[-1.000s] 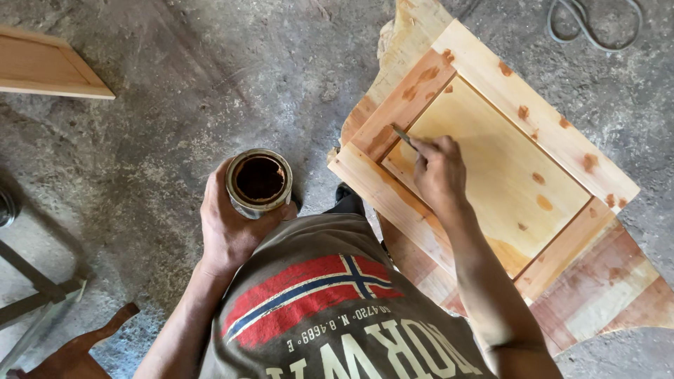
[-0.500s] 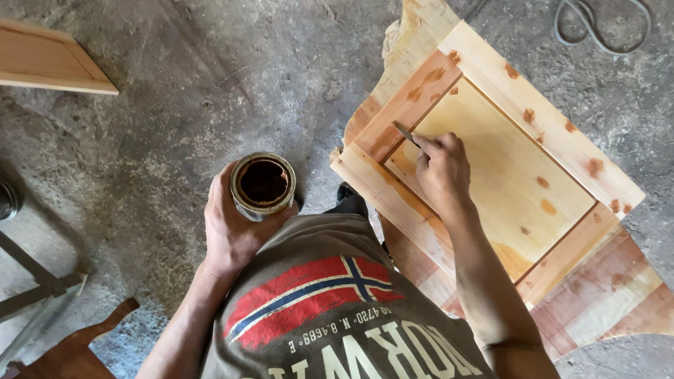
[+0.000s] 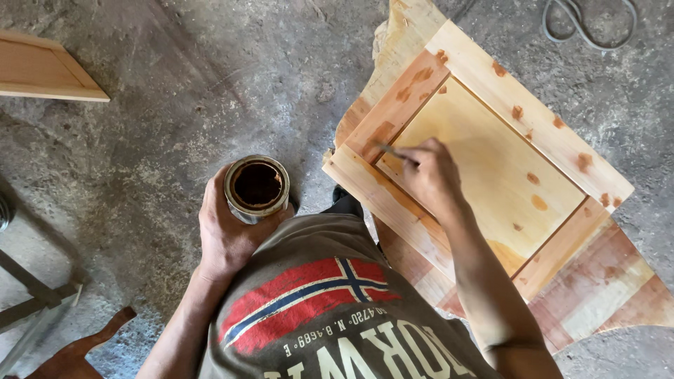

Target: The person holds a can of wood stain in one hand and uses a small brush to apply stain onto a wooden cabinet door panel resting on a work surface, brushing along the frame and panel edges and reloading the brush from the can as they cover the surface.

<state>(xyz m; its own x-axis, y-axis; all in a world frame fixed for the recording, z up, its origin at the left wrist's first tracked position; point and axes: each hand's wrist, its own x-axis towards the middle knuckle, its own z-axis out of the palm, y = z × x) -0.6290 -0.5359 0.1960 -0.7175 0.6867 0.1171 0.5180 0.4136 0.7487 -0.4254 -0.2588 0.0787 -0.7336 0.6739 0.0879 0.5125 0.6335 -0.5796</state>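
A round tin (image 3: pixel 257 188) of dark brown stain sits left of centre, its rim smeared brown. To the right, a pale wooden door panel (image 3: pixel 484 158) lies tilted on stained boards (image 3: pixel 597 288), its frame dotted with reddish knots. Bare concrete floor (image 3: pixel 210 84) lies open to the far left, up to a second panel (image 3: pixel 45 67) at the edge; a cable loop (image 3: pixel 586 28) lies far right. The left hand (image 3: pixel 228 235) is wrapped around the tin. The right hand (image 3: pixel 428 175) pinches a thin brush (image 3: pixel 393 151), whose tip touches the panel's inner left corner.
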